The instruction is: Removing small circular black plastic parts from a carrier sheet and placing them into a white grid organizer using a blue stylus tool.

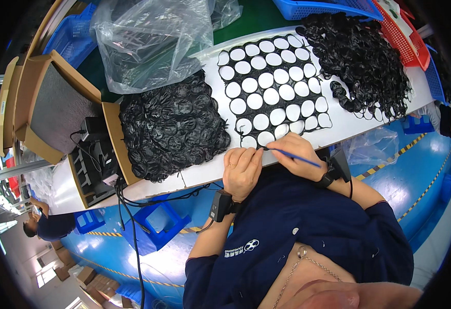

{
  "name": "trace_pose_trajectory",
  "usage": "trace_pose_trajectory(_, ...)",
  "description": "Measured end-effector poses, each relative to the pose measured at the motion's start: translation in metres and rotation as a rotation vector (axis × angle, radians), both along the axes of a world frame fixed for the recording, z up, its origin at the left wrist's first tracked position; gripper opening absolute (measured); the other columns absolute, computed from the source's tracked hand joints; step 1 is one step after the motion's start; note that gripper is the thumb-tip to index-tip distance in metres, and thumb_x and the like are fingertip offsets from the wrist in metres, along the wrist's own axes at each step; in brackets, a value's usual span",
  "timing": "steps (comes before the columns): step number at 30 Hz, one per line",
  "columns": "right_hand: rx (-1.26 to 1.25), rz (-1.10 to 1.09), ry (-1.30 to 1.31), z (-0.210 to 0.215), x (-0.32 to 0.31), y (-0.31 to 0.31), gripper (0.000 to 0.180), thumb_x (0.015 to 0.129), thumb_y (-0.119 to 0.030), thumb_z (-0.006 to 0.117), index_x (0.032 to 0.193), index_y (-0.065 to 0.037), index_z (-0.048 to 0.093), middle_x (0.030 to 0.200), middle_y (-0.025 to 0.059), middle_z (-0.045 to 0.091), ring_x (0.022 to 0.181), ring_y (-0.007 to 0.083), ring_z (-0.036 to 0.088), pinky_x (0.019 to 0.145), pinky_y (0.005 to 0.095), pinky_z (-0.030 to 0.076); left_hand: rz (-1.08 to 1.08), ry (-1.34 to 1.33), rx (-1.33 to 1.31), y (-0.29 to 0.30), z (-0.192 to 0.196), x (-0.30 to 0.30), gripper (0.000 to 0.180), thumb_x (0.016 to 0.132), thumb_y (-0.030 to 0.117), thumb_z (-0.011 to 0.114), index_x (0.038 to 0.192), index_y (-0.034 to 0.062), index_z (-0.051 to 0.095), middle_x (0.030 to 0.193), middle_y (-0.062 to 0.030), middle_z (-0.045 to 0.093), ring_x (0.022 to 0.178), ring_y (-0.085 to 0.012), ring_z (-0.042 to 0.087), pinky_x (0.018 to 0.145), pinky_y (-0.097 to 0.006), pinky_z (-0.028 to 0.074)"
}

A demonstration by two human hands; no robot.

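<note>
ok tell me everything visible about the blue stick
The blue stick is slim, straight and pen-like, plastic-looking, with an apparently dark tip. The right grip pinches it near that tip, by the edge of the white table, its tail slanting down to the right. The tip points toward the left grip; contact is unclear.

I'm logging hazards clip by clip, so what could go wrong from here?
The slim blue tool in the right hand points toward the left hand, so a slip might jab it. Loose black strands lie close beside the black mesh around white circles and could tangle with it. Black cables near the left hand might snag if it moves.
</note>
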State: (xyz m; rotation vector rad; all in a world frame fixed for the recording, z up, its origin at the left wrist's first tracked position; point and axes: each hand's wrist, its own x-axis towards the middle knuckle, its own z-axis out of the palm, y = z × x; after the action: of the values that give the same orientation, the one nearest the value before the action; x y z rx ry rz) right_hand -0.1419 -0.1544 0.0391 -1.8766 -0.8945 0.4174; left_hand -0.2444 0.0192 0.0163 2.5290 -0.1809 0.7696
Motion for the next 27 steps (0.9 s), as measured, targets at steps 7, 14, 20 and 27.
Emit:
trace_pose_trajectory(7, -0.072, -0.04, -0.78, -0.003, 0.043, 0.003, 0.027, 0.088, -0.012, 0.063, 0.113, -0.003, 0.064, 0.113, 0.0113, 0.066, 0.112, 0.027, 0.059, 0.1, 0.0465, 0.039, 0.013, 0.057, -0.042, 0.002, 0.002, -0.003, 0.024, 0.075, 0.002, 0.074, 0.098, 0.0065, 0.068, 0.094, -0.004, 0.061, 0.087, -0.0235, 0.058, 0.083, -0.04, 0.043)
trace_pose_trajectory(14, 0.074, -0.039, -0.215, -0.004, 0.04, 0.008, 0.022, 0.095, -0.015, 0.06, 0.112, -0.005, 0.068, 0.113, 0.0113, 0.068, 0.114, 0.0263, 0.06, 0.105, 0.0418, 0.038, 0.086, 0.015, -0.039, 0.002, 0.007, 0.001, 0.024, 0.078, 0.005, 0.072, 0.102, 0.0065, 0.069, 0.102, -0.0043, 0.064, 0.097, -0.024, 0.058, 0.089, -0.042, 0.042)
trace_pose_trajectory(20, 0.013, 0.008, -0.203, -0.016, 0.028, 0.016, 0.023, 0.095, -0.02, 0.06, 0.113, -0.009, 0.07, 0.116, 0.0107, 0.068, 0.116, 0.023, 0.06, 0.108, 0.043, 0.035, 0.063, 0.153, 0.113, 0.003, 0.005, 0.007, 0.03, 0.085, 0.013, 0.067, 0.114, 0.0037, 0.067, 0.122, -0.0059, 0.065, 0.12, -0.0237, 0.055, 0.101, -0.046, 0.037)
trace_pose_trajectory(27, -0.02, 0.029, -0.235, -0.014, 0.027, 0.017, 0.024, 0.096, -0.021, 0.058, 0.113, -0.009, 0.07, 0.115, 0.0096, 0.069, 0.117, 0.0221, 0.059, 0.109, 0.043, 0.033, 0.069, 0.142, 0.108, 0.002, 0.002, 0.007, 0.027, 0.085, 0.013, 0.067, 0.111, 0.0035, 0.069, 0.12, -0.0053, 0.066, 0.119, -0.024, 0.056, 0.101, -0.047, 0.038)
